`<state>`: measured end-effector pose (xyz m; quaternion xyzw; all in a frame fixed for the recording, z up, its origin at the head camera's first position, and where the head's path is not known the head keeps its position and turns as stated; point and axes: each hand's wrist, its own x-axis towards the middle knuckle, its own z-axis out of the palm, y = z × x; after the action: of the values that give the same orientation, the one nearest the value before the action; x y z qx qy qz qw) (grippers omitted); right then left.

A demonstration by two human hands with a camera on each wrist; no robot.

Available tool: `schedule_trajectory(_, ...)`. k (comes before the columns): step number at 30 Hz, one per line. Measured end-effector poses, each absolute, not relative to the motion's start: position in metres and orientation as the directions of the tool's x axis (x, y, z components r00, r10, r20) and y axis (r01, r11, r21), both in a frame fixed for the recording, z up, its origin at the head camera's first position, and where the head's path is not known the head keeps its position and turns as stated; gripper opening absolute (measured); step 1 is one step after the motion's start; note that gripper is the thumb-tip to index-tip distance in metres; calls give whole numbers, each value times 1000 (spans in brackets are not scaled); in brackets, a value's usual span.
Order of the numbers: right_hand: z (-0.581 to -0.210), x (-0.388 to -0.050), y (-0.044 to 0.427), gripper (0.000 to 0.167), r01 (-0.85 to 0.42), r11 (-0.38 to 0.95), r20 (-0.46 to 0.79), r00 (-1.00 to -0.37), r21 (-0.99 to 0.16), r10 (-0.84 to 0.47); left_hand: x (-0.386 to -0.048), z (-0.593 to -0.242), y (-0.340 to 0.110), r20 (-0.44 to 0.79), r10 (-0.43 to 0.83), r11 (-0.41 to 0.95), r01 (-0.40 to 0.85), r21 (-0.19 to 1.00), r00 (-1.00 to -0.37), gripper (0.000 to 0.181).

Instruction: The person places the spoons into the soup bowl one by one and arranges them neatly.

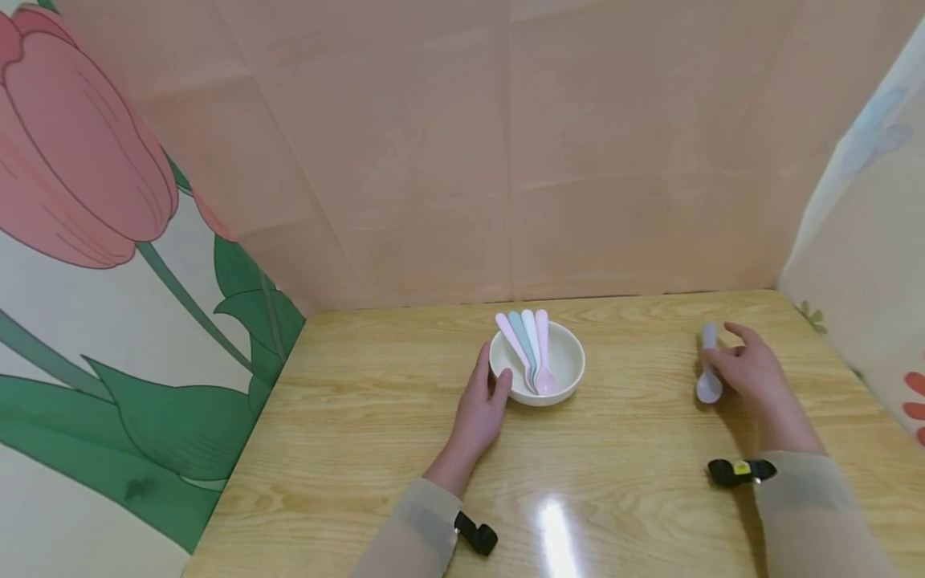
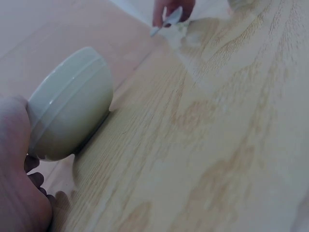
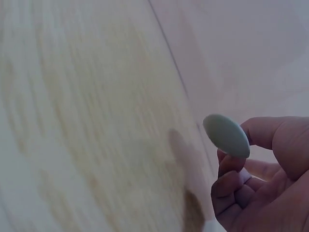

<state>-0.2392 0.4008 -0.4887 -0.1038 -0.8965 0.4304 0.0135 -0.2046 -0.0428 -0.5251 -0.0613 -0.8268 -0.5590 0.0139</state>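
A white bowl (image 1: 573,361) stands on the wooden table, with several small spoons (image 1: 542,341) in pink, blue and white leaning inside it, handles toward the far rim. My left hand (image 1: 480,409) holds the bowl's left side, thumb by the near rim; the left wrist view shows the fingers against the bowl's outer wall (image 2: 72,106). Off to the right, my right hand (image 1: 755,373) pinches a pale lavender spoon (image 1: 709,388) between thumb and fingers, its scoop toward me. In the right wrist view the spoon's scoop (image 3: 226,135) hides part of the fingers.
The wooden table (image 1: 347,449) meets a pinkish sheet (image 1: 433,201) along its far edge. A tulip-printed panel (image 1: 166,417) borders the left side, and a pale printed panel (image 1: 867,265) the right. Both wrists carry small black cameras.
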Motion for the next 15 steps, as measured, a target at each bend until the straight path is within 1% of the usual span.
schedule_trajectory(7, -478, -238, 392, 77, 137, 590, -44, -984, -796, 170, -205, -525, -43, 94, 86, 365, 119, 923, -992, 69)
schedule_trajectory(15, -469, -239, 382, 84, 81, 515, -7, -990, -853, 143, -206, -526, -42, 90, 79, 379, 114, 918, -993, 69)
